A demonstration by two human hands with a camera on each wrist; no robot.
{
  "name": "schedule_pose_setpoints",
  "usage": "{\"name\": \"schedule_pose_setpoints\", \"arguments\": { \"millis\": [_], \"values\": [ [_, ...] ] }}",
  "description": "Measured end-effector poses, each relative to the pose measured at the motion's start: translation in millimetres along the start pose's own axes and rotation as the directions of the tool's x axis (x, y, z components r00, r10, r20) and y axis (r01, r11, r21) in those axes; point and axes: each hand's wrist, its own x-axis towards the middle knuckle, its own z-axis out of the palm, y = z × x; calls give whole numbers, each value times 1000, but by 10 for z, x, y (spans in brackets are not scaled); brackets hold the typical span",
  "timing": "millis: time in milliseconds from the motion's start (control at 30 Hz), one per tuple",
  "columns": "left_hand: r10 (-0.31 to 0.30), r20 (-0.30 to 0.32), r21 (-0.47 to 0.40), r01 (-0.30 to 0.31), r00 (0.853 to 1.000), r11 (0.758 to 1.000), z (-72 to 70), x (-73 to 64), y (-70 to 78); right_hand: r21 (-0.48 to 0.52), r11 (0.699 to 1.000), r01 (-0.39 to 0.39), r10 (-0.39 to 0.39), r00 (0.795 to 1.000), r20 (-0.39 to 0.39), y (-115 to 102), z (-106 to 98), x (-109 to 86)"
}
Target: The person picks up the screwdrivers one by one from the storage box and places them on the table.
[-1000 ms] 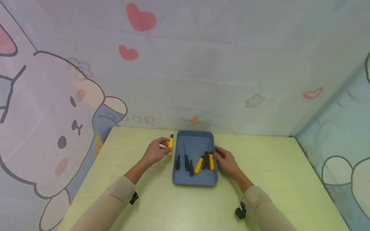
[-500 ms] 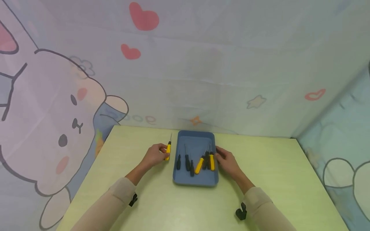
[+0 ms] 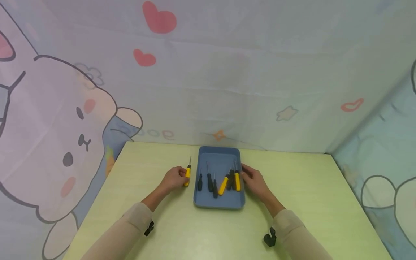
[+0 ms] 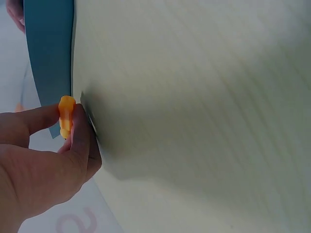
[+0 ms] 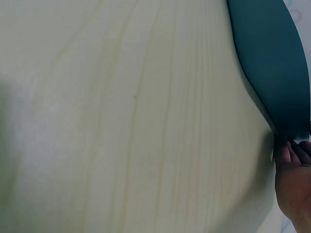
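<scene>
1. From my feed, the yellow screwdriver [image 3: 187,176] is just left of the blue tray [image 3: 218,207], its shaft pointing roughly the way the tray's far end lies; I cannot tell whether it touches the tabletop [image 3: 195,234]
2. My left grip [image 3: 174,178] pinches that screwdriver by its handle, thumb against fingers, apart from the tray's left wall
3. My right grip [image 3: 255,182] touches the tray's right wall; whether it pinches the rim I cannot tell
4. Inside the tray I see black-handled screwdrivers [image 3: 209,183] and yellow-handled ones [image 3: 223,186], bunched closer toward its right wall
5. I judge the held tool light, stiff and hardly fragile, perhaps a little slippery; I favour mid-handle, clear of the thin shaft
</scene>
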Motion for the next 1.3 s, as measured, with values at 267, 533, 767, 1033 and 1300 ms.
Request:
{"name": "schedule_pose_setpoints", "arguments": {
  "millis": [267,533,767,1033,1300],
  "values": [
    [79,-32,86,-76,996,993,11,-36,-15,8,1000,-6,6,1000,-2,-2,7,4],
    [87,-44,144,-80,995,986,41,-46,-11,22,1000,-20,20,1000,9,5,23,-5],
    [116,-48,171,-106,992,980,51,-37,-16,36,999,-19,18,1000,22,-16,9,-6],
    [118,-51,177,-108,992,978,43,-50,-33,9,1000,-7,7,1000,19,-28,-3,7],
    [151,-53,211,-137,987,968,31,-89,-31,15,1000,-13,13,1000,14,7,3,5]
  ]
}}
